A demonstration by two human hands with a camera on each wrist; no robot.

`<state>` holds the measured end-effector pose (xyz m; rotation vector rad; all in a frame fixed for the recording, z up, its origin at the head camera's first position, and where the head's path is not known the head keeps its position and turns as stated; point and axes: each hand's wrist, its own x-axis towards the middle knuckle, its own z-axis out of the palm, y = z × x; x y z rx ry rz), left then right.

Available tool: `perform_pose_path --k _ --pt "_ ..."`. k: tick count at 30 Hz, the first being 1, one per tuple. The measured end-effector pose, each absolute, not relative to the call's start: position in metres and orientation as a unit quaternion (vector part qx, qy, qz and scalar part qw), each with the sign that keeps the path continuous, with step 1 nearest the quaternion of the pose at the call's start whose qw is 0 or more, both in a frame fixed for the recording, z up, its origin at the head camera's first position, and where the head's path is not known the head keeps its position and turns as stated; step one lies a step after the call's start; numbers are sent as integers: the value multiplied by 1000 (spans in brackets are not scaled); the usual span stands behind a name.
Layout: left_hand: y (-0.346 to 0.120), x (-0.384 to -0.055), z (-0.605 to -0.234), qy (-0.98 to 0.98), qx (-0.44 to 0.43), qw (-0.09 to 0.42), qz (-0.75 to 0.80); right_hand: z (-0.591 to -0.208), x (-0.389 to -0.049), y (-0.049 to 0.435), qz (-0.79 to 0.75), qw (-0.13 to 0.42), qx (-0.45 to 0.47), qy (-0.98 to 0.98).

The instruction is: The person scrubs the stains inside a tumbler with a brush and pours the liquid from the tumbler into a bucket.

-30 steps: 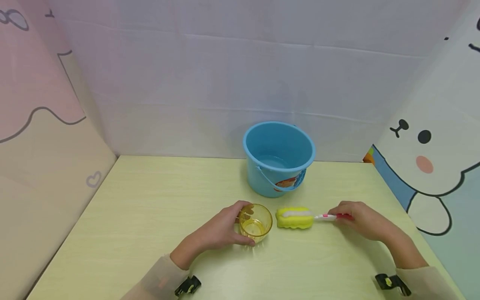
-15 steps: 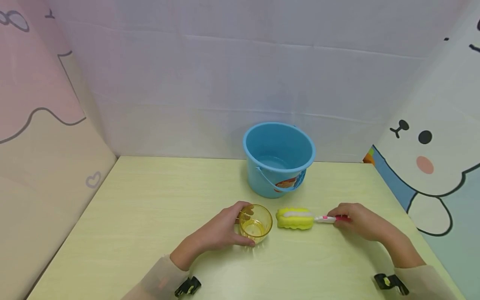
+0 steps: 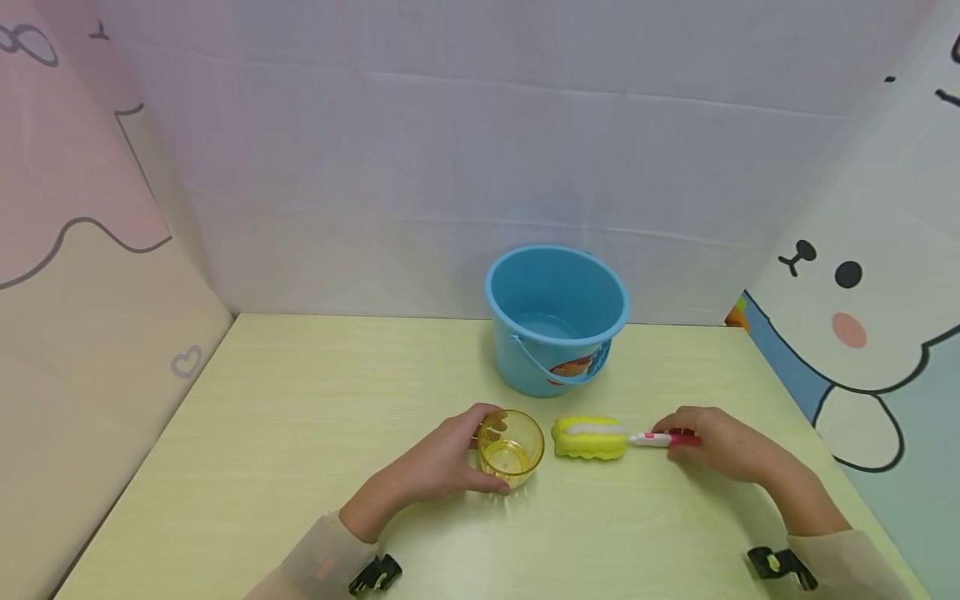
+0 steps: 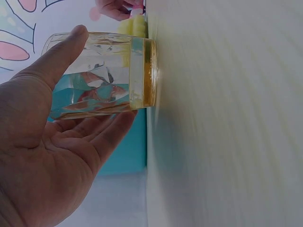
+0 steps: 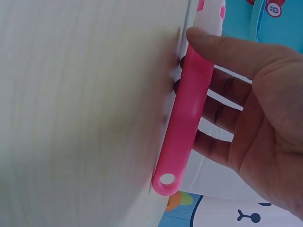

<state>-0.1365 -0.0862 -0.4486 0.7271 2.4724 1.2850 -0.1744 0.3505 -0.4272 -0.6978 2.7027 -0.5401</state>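
My left hand (image 3: 452, 462) holds a clear amber glass cup (image 4: 102, 75) upright on the table, thumb on the near side and fingers round the far side. In the head view the cup's open rim faces up. To its right lies a cup brush (image 3: 590, 438) with a yellow and white sponge head pointing at the cup. My right hand (image 3: 723, 442) grips its pink and white handle (image 5: 189, 104), thumb on one side and fingers curled behind. The handle's holed end sticks out past the fingers in the right wrist view, close along the tabletop.
A blue bucket (image 3: 510, 354) with a lowered handle and a picture sticker stands behind the cup and brush. The pale wooden table (image 3: 315, 392) meets a white cloth backdrop (image 3: 390, 183) at the back. Printed panels with cartoon drawings flank both sides.
My right hand has shifted very slightly left along the brush handle. The left hand, cup and bucket stay in place.
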Motion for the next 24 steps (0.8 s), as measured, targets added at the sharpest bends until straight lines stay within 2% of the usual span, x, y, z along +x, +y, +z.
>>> perform_pose_path --k 15,20,24 --pt "-87 -136 -449 851 252 130 443 -415 -178 351 -181 133 -234 946" --pt "-87 -136 -449 851 252 130 442 -406 -182 350 -180 109 -236 949" --pt "-87 -136 -449 850 252 129 443 -400 -186 347 -172 70 -248 951"
